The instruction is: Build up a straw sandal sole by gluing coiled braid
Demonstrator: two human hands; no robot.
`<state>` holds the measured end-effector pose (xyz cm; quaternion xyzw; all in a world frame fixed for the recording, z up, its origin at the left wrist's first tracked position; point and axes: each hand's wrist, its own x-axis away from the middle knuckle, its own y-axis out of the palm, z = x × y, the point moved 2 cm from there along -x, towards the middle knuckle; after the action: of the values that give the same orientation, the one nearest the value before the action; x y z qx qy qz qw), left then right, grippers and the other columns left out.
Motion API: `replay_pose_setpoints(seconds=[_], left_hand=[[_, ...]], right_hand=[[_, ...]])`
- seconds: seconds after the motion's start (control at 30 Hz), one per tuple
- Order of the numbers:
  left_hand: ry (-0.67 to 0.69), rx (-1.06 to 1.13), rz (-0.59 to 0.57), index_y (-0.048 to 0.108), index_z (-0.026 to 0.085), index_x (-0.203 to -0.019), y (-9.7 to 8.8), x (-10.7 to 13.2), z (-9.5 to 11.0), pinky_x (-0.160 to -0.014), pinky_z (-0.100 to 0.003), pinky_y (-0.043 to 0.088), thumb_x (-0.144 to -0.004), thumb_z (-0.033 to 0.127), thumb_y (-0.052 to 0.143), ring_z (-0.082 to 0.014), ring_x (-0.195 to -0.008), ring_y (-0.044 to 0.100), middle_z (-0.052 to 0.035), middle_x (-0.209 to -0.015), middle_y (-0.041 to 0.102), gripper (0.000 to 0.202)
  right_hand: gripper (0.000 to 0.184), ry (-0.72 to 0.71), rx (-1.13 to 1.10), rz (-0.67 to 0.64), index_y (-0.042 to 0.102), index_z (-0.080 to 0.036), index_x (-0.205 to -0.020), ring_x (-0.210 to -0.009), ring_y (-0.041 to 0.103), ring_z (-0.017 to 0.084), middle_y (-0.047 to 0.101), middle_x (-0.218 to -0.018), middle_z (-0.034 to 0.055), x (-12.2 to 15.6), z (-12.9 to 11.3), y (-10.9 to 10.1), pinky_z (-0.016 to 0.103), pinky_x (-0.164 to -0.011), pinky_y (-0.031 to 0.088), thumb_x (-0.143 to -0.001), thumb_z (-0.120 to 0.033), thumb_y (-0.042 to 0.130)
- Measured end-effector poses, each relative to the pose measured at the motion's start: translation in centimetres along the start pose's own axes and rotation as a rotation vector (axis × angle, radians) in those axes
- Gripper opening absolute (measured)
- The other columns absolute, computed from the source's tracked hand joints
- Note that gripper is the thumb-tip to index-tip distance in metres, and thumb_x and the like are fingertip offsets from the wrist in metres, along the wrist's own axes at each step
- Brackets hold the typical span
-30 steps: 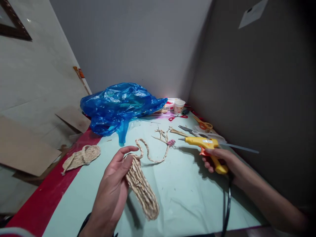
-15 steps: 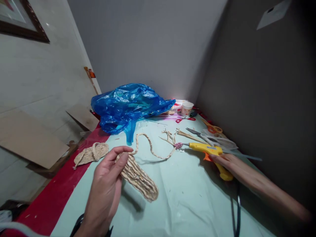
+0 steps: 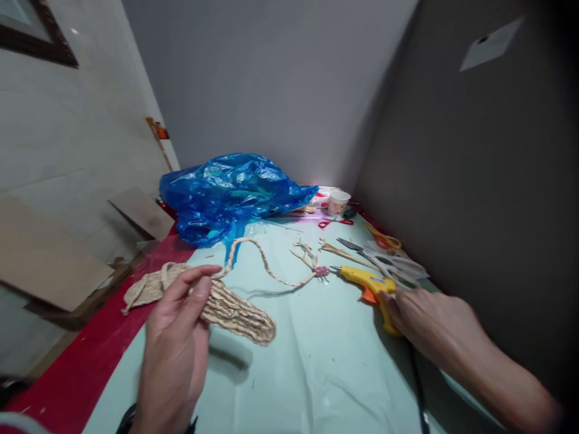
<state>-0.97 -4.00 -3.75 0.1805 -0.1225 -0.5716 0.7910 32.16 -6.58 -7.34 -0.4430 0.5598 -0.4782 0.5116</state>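
Note:
Between thumb and fingers, my left hand [image 3: 178, 337] pinches the near-left end of a coiled straw-braid piece [image 3: 239, 313], long and oval like a sole, just above the table. From that end a loose braid [image 3: 266, 265] curves across to a pink clip [image 3: 321, 271], beyond which frayed straw ends spread. At the right, my right hand [image 3: 429, 313] is closed around the handle of a yellow glue gun [image 3: 368, 280] with an orange trigger. The gun's nozzle points left towards the clip. Part of the handle is hidden by the fingers.
A second braided straw piece [image 3: 147, 288] lies left, partly behind my left hand. A blue plastic bag [image 3: 235, 190] fills the back. Red scissors [image 3: 335, 223], orange scissors [image 3: 382, 236], white-handled scissors [image 3: 384, 259] and a paper cup [image 3: 338, 202] stand or lie back right, near the grey wall.
My left hand has shifted left with the straw piece, which now lies flatter. My right hand has come further round the glue gun's handle, and the gun has moved slightly left.

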Motion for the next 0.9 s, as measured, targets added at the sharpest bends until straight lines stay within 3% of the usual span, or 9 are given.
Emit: replay_pose_setpoints(seconds=[0.1,0.13,0.2,0.23,0.3,0.37,0.47,0.63,0.9], left_hand=[[-0.043,0.01,-0.049,0.078,0.02,-0.081,0.1,0.3,-0.6,-0.067,-0.014,0.046,-0.077,0.024,0.08,-0.012,-0.079,0.054,0.0015,-0.083,0.066,0.006],[-0.058,0.013,-0.069,0.078,0.02,-0.082,0.1,0.5,-0.8,-0.067,-0.015,0.045,-0.077,0.024,0.08,-0.012,-0.08,0.054,0.0014,-0.083,0.066,0.006],[-0.093,0.009,-0.109,0.078,0.02,-0.084,0.1,0.9,-1.2,-0.07,-0.016,0.044,-0.079,0.025,0.079,-0.0126,-0.081,0.054,0.0007,-0.084,0.066,0.007],[-0.112,0.004,-0.13,0.078,0.02,-0.084,0.1,1.2,-1.3,-0.071,-0.016,0.044,-0.08,0.026,0.078,-0.0132,-0.082,0.054,0.0002,-0.084,0.067,0.008],[-0.142,-0.008,-0.17,0.077,0.02,-0.086,0.1,1.6,-1.4,-0.073,-0.018,0.044,-0.081,0.029,0.077,-0.014,-0.083,0.055,-0.0008,-0.085,0.068,0.009],[-0.145,-0.027,-0.188,0.077,0.02,-0.086,0.1,1.7,-1.3,-0.074,-0.018,0.044,-0.083,0.029,0.076,-0.0141,-0.083,0.055,-0.0012,-0.086,0.068,0.009],[-0.129,-0.047,-0.195,0.077,0.02,-0.086,0.0,1.6,-1.1,-0.071,-0.017,0.043,-0.083,0.026,0.075,-0.0132,-0.08,0.054,-0.0007,-0.083,0.067,0.006],[-0.123,-0.029,-0.188,0.077,0.02,-0.086,0.2,1.4,-1.4,-0.069,-0.016,0.044,-0.086,0.024,0.072,-0.0123,-0.076,0.054,-0.0005,-0.079,0.065,0.007],[-0.191,0.041,-0.166,0.075,0.02,-0.085,1.1,1.4,-2.1,-0.069,-0.018,0.048,-0.087,0.023,0.07,-0.012,-0.073,0.057,-0.0009,-0.077,0.064,0.006]], right_hand=[[0.041,-0.154,-0.057,0.183,0.046,-0.022,-0.067,-0.039,0.041,0.019,0.053,-0.057,0.0087,0.3,-3.2,-2.4,0.029,-0.043,0.015,-0.097,-0.047,0.032],[0.039,-0.252,-0.12,0.23,0.052,-0.021,-0.077,-0.046,0.049,0.02,0.059,-0.068,0.0088,0.2,-4.8,-3.4,0.031,-0.044,0.026,-0.1,-0.046,0.032],[0.029,-0.416,-0.233,0.263,0.055,-0.023,-0.111,-0.081,0.063,0.02,0.065,-0.104,0.0068,-0.6,-8.2,-5.1,0.033,-0.068,0.049,-0.105,-0.04,0.033],[0.026,-0.512,-0.302,0.289,0.051,-0.026,-0.125,-0.1,0.061,0.019,0.062,-0.118,0.0045,-1.2,-9.8,-5.9,0.032,-0.079,0.05,-0.106,-0.036,0.035],[0.031,-0.724,-0.494,0.276,0.048,-0.025,-0.137,-0.122,0.051,0.018,0.056,-0.135,0.0038,-2.6,-12.5,-7.2,0.033,-0.101,0.043,-0.107,-0.024,0.041],[0.028,-0.849,-0.593,0.218,0.054,-0.02,-0.133,-0.123,0.049,0.018,0.057,-0.134,0.0059,-4.1,-14.1,-7.7,0.036,-0.106,0.037,-0.108,-0.026,0.043],[0.024,-0.963,-0.673,0.146,0.064,-0.017,-0.12,-0.104,0.055,0.018,0.066,-0.112,0.0073,-5.1,-14.7,-7.6,0.036,-0.096,0.04,-0.107,-0.022,0.045],[0.022,-0.971,-0.748,0.261,0.069,-0.015,-0.105,-0.088,0.052,0.016,0.063,-0.093,0.006,-3.7,-13.9,-6.8,0.034,-0.084,0.04,-0.1,-0.009,0.049],[0.025,-0.908,-0.717,0.381,0.069,-0.015,-0.107,-0.094,0.054,0.016,0.061,-0.096,0.004,-1.5,-13.1,-5.0,0.045,-0.109,0.034,-0.095,-0.004,0.049]])
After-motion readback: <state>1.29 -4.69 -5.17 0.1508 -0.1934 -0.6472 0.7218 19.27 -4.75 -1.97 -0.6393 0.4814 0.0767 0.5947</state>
